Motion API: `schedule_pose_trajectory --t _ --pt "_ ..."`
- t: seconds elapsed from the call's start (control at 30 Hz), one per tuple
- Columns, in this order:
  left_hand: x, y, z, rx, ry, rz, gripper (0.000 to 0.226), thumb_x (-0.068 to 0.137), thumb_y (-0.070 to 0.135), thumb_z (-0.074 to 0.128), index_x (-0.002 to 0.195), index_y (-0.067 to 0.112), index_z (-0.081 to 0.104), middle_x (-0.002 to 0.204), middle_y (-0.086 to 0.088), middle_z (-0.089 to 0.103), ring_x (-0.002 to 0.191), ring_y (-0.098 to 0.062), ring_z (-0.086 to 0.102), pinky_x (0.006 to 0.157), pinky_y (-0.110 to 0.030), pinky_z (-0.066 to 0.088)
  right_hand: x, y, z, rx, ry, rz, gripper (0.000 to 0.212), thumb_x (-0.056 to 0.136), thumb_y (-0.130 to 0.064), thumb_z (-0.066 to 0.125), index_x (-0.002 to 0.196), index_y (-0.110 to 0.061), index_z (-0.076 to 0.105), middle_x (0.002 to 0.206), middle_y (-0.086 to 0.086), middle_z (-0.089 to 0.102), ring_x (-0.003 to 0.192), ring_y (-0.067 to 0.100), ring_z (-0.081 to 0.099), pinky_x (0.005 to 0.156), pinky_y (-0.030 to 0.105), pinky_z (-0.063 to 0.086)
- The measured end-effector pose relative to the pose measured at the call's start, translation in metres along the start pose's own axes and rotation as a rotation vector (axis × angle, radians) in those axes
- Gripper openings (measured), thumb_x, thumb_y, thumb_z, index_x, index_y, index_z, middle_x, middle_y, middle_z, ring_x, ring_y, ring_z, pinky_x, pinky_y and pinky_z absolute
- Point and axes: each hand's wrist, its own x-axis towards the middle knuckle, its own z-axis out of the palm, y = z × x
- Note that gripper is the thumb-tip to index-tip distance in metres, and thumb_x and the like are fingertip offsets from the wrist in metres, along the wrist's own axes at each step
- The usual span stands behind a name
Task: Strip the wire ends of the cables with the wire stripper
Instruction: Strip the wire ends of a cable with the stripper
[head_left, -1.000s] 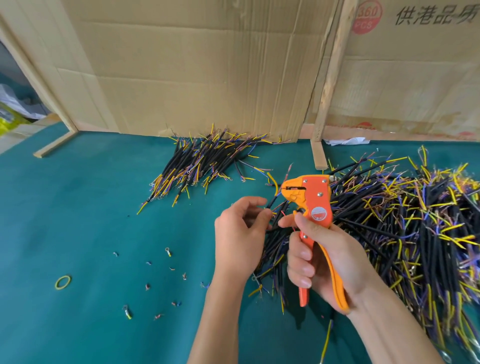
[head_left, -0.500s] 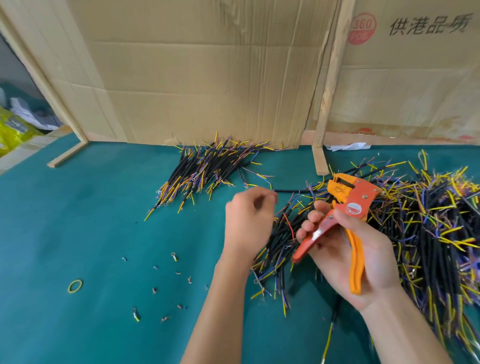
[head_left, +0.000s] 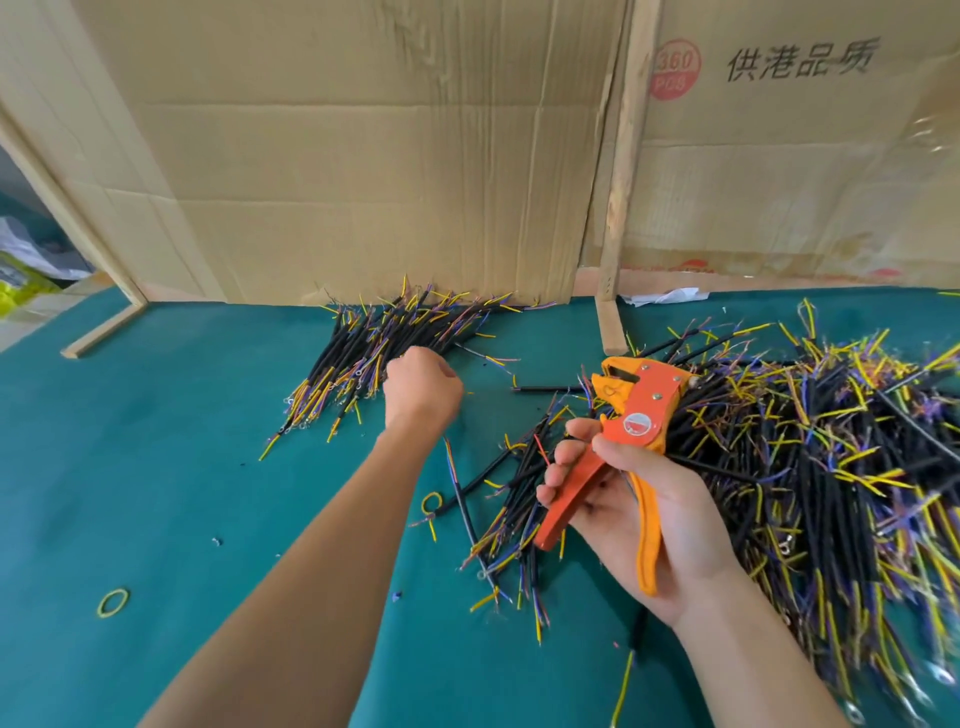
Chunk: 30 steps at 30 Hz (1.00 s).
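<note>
Cables lie in two heaps on your green desk (head_left: 156, 426): a small, roughly combed pile (head_left: 384, 358) at the foot of the cardboard wall (head_left: 363, 171), and a much larger tangled heap (head_left: 810, 457) to your right, spilling toward the middle. Your left hand (head_left: 423, 387) is stretched out over the near edge of the small pile, fingers curled inward; from behind you cannot tell whether it pinches a cable or has nothing in it. Your right hand (head_left: 639, 499) grips the orange wire stripper (head_left: 631, 441), fingers wrapped round its spread handles, head pointing up and away from you, with no wire in it that can be made out.

Each cable looks light and short, a black sheath with thin yellow, blue and purple cores fanning out of the ends. The sheath should be fairly stiff, so hold there, close behind the fanned cores, to keep the end from wagging as you feed it to the tool. The cores themselves are probably soft and easily bent or nicked, so avoid pulling on them. Expect cables in the big heap to snag on their neighbours; draw one out lengthwise by its sheath. A yellow rubber band (head_left: 112, 603) lies alone near your left forearm.
</note>
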Motion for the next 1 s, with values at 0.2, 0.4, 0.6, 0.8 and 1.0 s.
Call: schedule_pose_trajectory --t 0.2,0.4,0.6,0.8,1.0 --pt "-0.012 -0.017 0.002 0.074 0.012 0.019 0.030 0.083 0.044 0.071 0.092 0.015 0.071 0.102 -0.016 0.069 0.102 -0.038 0.061 0.084 -0.037 0.048 -0.001 0.001 0.000 -0.020 0.019 -0.009 0.029 0.076 -0.009 0.072 0.104 -0.001 0.070 0.088 0.021 0.064 0.076 0.035 0.065 0.073 0.045 0.058" --pt "0.005 -0.008 0.005 0.277 -0.157 -0.035 0.040 0.090 0.040 0.060 0.105 0.003 0.063 0.111 -0.018 0.063 0.102 -0.041 0.062 0.082 -0.042 0.051 0.000 0.001 0.001 -0.050 0.033 -0.009 0.033 0.075 -0.010 0.072 0.107 -0.001 0.068 0.088 0.020 0.064 0.076 0.033 0.066 0.072 0.045 0.059" --pt "0.008 -0.010 -0.011 0.262 -0.282 0.014 0.027 0.087 0.030 0.055 0.083 0.004 0.058 0.095 -0.024 0.069 0.092 -0.042 0.068 0.083 -0.043 0.057 0.001 0.002 -0.001 -0.064 0.029 -0.008 0.030 0.077 -0.011 0.071 0.105 -0.002 0.071 0.088 0.020 0.064 0.077 0.033 0.066 0.072 0.044 0.059" --pt "-0.030 -0.021 -0.039 0.280 -0.238 0.164 0.037 0.086 0.030 0.059 0.058 0.011 0.046 0.068 -0.013 0.055 0.080 -0.039 0.062 0.060 -0.032 0.041 0.002 0.003 -0.002 -0.057 0.026 -0.002 0.033 0.073 -0.011 0.074 0.105 -0.002 0.071 0.088 0.020 0.063 0.077 0.034 0.064 0.072 0.045 0.058" --pt "-0.060 -0.044 -0.087 0.371 -0.716 0.152 0.014 0.084 0.017 0.058 0.076 0.013 0.069 0.068 0.002 0.071 0.054 -0.010 0.067 0.055 -0.016 0.047 0.002 0.004 -0.003 -0.062 0.022 0.000 0.041 0.069 -0.014 0.077 0.107 -0.002 0.069 0.087 0.019 0.062 0.077 0.034 0.064 0.073 0.045 0.058"
